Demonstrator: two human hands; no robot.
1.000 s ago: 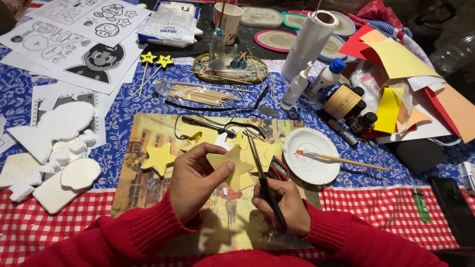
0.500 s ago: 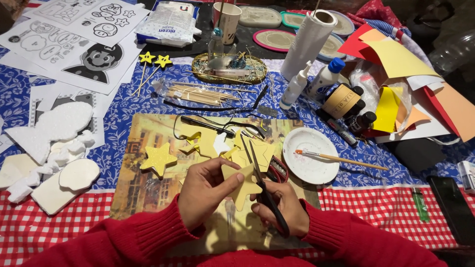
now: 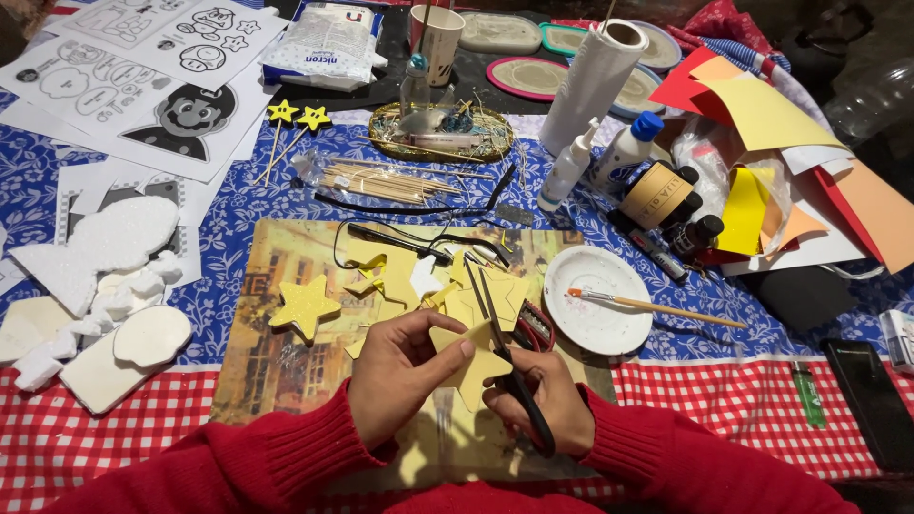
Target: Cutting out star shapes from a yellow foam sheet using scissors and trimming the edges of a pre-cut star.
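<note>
The left hand point(image 3: 398, 366) pinches a yellow foam star point(image 3: 473, 362) between thumb and fingertips, holding it up just above a picture-printed work board point(image 3: 276, 366). The right hand point(image 3: 543, 402) is closed through the handles of black scissors point(image 3: 505, 357), whose slightly parted blades point away from the person and cross the star's right side. Both arms wear red sleeves point(image 3: 238, 462).

Just beyond the hands, on the board, lie a glittery yellow star point(image 3: 303, 306), yellow offcuts and a loop of black cord point(image 3: 400, 243). To the right of the board sits a white plate point(image 3: 598, 297) with a paintbrush point(image 3: 657, 306) resting across it. Further right, on the red-checked cloth, lie a green lighter point(image 3: 809, 392) and a dark phone point(image 3: 871, 400).

To the left are white foam shapes point(image 3: 105, 247). Further back stand a bag of wooden sticks point(image 3: 381, 181), two star picks point(image 3: 295, 119), glue bottles point(image 3: 628, 152), a paper towel roll point(image 3: 590, 86), coloured sheets point(image 3: 771, 114) and printed character templates point(image 3: 152, 76).
</note>
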